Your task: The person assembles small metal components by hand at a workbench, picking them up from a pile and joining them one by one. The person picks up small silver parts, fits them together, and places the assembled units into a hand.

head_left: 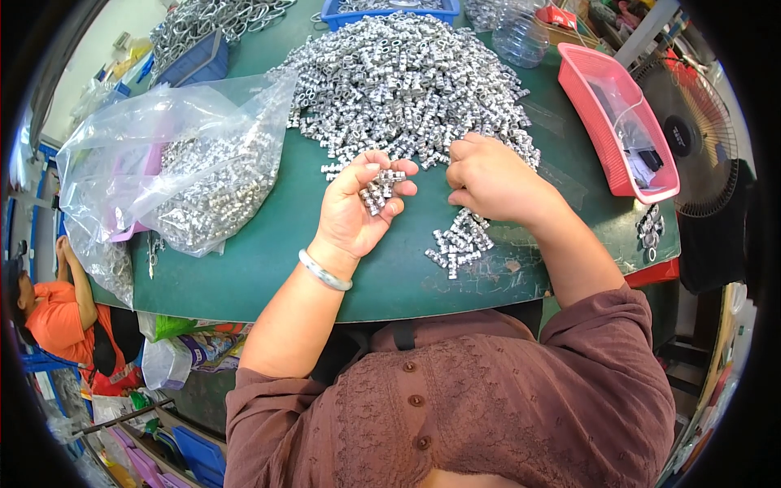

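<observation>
My left hand (pixel 358 203) is palm up, its fingers curled round several small ribbed silver metal pieces (pixel 379 192). Close by, my right hand (pixel 500 180) is turned palm down at the near edge of a large heap of the same pieces (pixel 415 89). Its fingers are bent and pressed together, and whatever is between them is hidden. Just below that hand, a small loose group of the metal pieces (pixel 460 244) lies on the green table (pixel 390 285), apart from the heap.
On the left, a clear plastic bag (pixel 220 175) holds more metal pieces. A blue bin (pixel 195 61) and metal rings (pixel 220 28) are behind it. At the right stand a pink basket (pixel 573 106) and a fan (pixel 716 138). Another person (pixel 61 317) sits far left.
</observation>
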Available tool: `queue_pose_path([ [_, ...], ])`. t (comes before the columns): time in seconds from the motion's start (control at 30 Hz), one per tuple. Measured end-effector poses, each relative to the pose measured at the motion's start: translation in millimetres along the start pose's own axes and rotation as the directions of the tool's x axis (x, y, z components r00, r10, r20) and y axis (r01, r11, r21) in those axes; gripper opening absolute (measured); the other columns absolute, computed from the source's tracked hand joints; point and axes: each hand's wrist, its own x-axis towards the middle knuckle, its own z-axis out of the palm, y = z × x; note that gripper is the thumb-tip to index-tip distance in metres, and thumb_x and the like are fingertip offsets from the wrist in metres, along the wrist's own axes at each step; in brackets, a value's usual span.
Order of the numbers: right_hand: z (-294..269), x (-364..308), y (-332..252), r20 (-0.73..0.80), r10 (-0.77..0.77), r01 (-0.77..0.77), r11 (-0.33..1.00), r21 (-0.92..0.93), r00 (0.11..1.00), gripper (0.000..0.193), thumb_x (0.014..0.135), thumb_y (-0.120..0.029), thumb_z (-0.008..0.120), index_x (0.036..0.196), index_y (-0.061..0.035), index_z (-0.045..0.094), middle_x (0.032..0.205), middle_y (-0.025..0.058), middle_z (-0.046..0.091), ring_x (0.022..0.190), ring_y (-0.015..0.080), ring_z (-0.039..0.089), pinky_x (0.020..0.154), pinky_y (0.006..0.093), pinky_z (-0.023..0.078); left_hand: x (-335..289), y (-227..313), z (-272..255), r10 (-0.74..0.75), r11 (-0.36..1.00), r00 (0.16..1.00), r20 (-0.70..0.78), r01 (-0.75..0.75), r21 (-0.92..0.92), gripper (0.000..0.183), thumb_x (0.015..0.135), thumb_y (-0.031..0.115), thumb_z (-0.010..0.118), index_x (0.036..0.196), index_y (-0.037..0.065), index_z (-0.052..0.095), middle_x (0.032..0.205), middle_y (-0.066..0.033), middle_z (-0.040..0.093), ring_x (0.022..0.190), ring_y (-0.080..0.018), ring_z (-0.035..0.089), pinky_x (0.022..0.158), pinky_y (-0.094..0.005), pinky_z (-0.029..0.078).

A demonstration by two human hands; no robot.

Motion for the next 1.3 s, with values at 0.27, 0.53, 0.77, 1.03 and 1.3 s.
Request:
queue_pose_path([
  [0.27,4,1,-1,0.062,0.099,-0.103,0.992,0.067,0.993,0.009,0.066,-0.009,0.064,0.066,-0.0028,0.057,0.067,0.0068,0.054,0.066,0.0224,0.056,0.061,0.0341,0.045,2,-4,-5,-0.043,0.99,0.999,0.009,0.042,0.134,0.013,0.083,0.013,0.056,0.094,0.006,0.054,0.081,-0.0077,0.055,0.07,-0.0187,0.055,0.047,-0.0201,0.042],
  [0.53,-7,8,-3,0.043,0.32,-0.151,0.322,0.935,0.947,0.01,0.081,-0.007,0.057,0.087,0.0002,0.058,0.073,-0.0006,0.058,0.066,0.0065,0.053,0.059,0.0209,0.043,-1,-5,3,-0.162,0.95,0.984,-0.07,0.175,0.258,0.019,0.087,0.02,0.052,0.095,0.004,0.056,0.076,-0.0048,0.055,0.059,-0.0122,0.05,0.042,-0.0175,0.036],
  [0.77,-2,8,-5,0.098,0.308,-0.123,0.062,0.991,0.946,0.01,0.081,-0.007,0.058,0.09,-0.0021,0.059,0.077,0.0008,0.06,0.068,0.0081,0.055,0.063,0.0216,0.044,-4,-5,6,-0.232,0.946,0.971,0.064,0.21,0.247,0.026,0.089,0.026,0.048,0.096,0.002,0.056,0.075,-0.0059,0.056,0.056,-0.0125,0.049,0.04,-0.0173,0.033],
  [1.03,3,9,-5,0.091,0.256,-0.105,0.041,0.994,0.962,0.011,0.082,-0.006,0.057,0.092,-0.0004,0.057,0.079,0.0032,0.059,0.072,0.0099,0.056,0.067,0.0228,0.046,-5,-5,6,-0.206,0.939,0.977,0.052,0.183,0.29,0.015,0.086,0.017,0.054,0.091,0.003,0.056,0.074,-0.0045,0.055,0.056,-0.0109,0.048,0.041,-0.0165,0.031],
  [1.3,4,9,-9,-0.057,0.194,0.028,0.15,0.988,0.979,0.011,0.079,0.001,0.058,0.09,-0.0004,0.059,0.085,0.0022,0.06,0.078,0.0087,0.056,0.074,0.023,0.046,-2,-6,6,-0.134,0.967,0.991,0.003,0.13,0.22,0.012,0.085,0.016,0.055,0.091,0.006,0.054,0.076,-0.0032,0.054,0.058,-0.0098,0.048,0.043,-0.0165,0.034],
])
